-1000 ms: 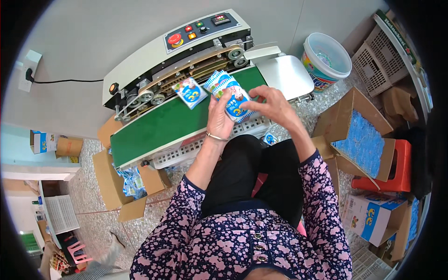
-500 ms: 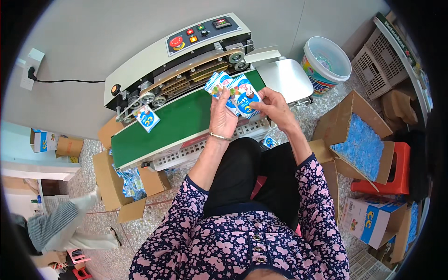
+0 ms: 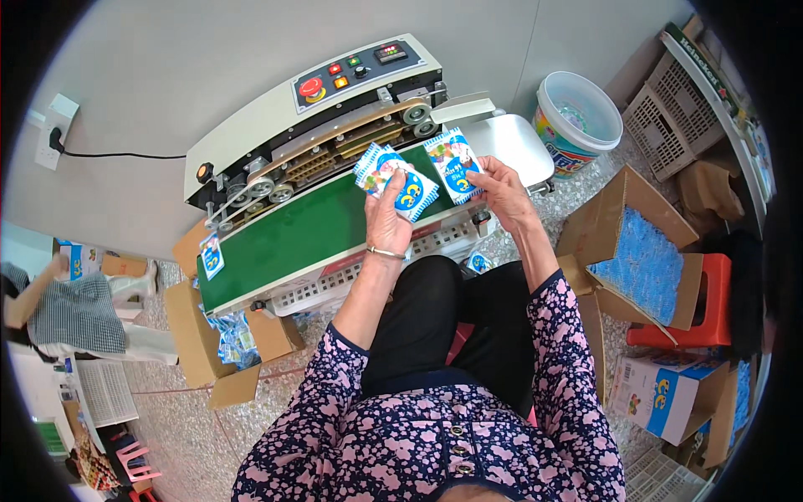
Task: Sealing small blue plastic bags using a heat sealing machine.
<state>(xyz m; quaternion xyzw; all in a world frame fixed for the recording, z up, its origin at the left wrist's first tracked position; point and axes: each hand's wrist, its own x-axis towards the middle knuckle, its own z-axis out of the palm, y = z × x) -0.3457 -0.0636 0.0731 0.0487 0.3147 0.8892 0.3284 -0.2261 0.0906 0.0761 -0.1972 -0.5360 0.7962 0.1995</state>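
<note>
My left hand is closed on a small fanned stack of blue and white packets, thumb across the top one. Between the thumb and fingers of my right hand is a single packet, apart from the stack and close to the sealing machine's rollers. Both hands are over the right part of the green conveyor belt. Another packet lies at the belt's left end. Behind the belt stands the band sealing machine, with a metal plate at its right.
A cardboard box holding packets sits below the belt's left end. To the right, a box of blue packets rests by a red stool. A white bucket stands by the wall. Another person is at the far left.
My right hand has drawn one packet away from the stack in my left hand. The packet on the belt has travelled left to its end. The other person has moved.
</note>
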